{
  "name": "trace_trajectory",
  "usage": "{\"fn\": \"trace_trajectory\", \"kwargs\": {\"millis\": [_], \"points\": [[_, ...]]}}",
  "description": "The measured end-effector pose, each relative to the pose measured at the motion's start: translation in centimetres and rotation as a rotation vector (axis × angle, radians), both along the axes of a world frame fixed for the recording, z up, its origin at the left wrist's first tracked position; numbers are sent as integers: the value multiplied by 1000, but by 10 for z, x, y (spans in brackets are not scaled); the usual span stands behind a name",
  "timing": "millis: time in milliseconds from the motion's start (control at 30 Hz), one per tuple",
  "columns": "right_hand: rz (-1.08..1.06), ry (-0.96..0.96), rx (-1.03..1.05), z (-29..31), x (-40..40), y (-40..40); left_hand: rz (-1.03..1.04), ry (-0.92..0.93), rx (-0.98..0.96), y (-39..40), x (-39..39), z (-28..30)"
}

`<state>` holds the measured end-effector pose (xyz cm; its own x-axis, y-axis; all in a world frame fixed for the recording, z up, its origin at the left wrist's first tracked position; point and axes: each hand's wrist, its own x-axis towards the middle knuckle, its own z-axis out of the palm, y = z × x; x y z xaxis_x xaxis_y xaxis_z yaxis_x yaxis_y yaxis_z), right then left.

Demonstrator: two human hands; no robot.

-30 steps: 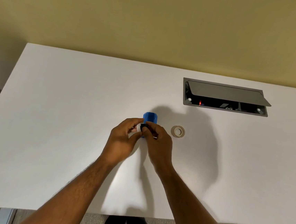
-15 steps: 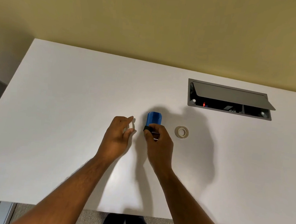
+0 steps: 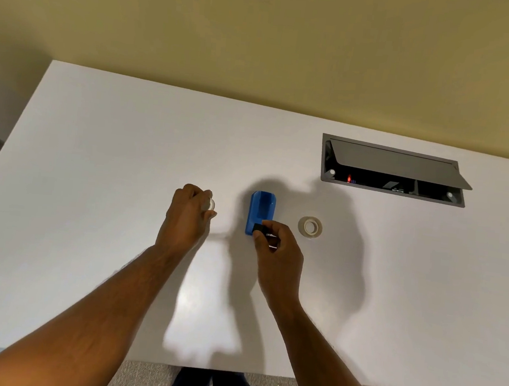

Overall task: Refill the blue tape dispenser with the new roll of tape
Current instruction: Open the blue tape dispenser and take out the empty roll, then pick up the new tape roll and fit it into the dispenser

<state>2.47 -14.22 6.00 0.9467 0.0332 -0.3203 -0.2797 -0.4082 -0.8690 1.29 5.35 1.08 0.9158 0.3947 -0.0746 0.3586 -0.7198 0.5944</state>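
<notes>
On the white desk [image 3: 93,177], the right hand [image 3: 275,251] pinches the near black end of the blue tape dispenser [image 3: 260,213]. Left of it, the left hand [image 3: 187,214] is closed around a small clear spool [image 3: 211,204]; the new roll of tape [image 3: 309,227] lies flat just right of the dispenser.

The white table [image 3: 93,177] lies bare toward its left edge, near edge and far-left corner. Mid-table, the blue tape dispenser [image 3: 261,212], the new roll of tape [image 3: 310,227] beside it and both hands crowd together. An open cable box [image 3: 393,172] interrupts the far-right part.
</notes>
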Motion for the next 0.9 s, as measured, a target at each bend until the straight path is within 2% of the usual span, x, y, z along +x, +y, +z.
{"fn": "trace_trajectory", "kwargs": {"millis": [367,500,600,733,900], "points": [[10,9,27,2,2,-5,-66,-44,59,-5,9,-1],[-10,53,50,1,5,-9,-52,-189,-78,-26,-3,13],[-22,89,86,1,6,-9,-206,-262,-214,-47,-16,25],[-32,114,151,2,6,-7,-242,-237,-395,-69,-26,30],[41,122,133,4,5,-11,-173,-242,-408,-72,-24,32]]}}
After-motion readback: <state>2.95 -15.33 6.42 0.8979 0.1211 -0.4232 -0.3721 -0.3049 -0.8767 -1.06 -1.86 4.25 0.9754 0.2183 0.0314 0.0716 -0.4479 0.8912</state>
